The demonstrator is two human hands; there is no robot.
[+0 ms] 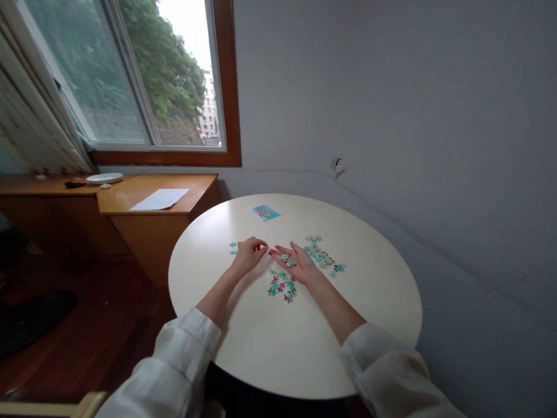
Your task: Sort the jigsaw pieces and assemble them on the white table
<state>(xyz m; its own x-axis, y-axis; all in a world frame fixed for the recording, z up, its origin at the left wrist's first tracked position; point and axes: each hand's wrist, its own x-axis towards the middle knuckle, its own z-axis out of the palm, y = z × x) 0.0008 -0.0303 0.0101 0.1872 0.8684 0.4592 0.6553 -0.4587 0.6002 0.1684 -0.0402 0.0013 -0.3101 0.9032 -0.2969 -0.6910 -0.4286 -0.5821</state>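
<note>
My right hand [302,264] is turned palm up over the round table, with several jigsaw puzzle pieces [287,259] resting in its palm. Beside its fingertips, my left hand [250,253] is closed in a pinch; whatever sits between thumb and finger is too small to make out. Just below the right hand lies a pile of colourful puzzle pieces [281,284] in teal, pink and yellow. Another pile of pieces [321,255] spreads out to the right of that hand. A few teal pieces [233,248] lie left of my left hand.
On the far part of the white round table [374,290] lies a blue picture card [266,212]. A wooden desk [200,194] at the left holds a paper sheet [160,199] and a white plate [104,177]. A wall with a socket [336,164] stands behind.
</note>
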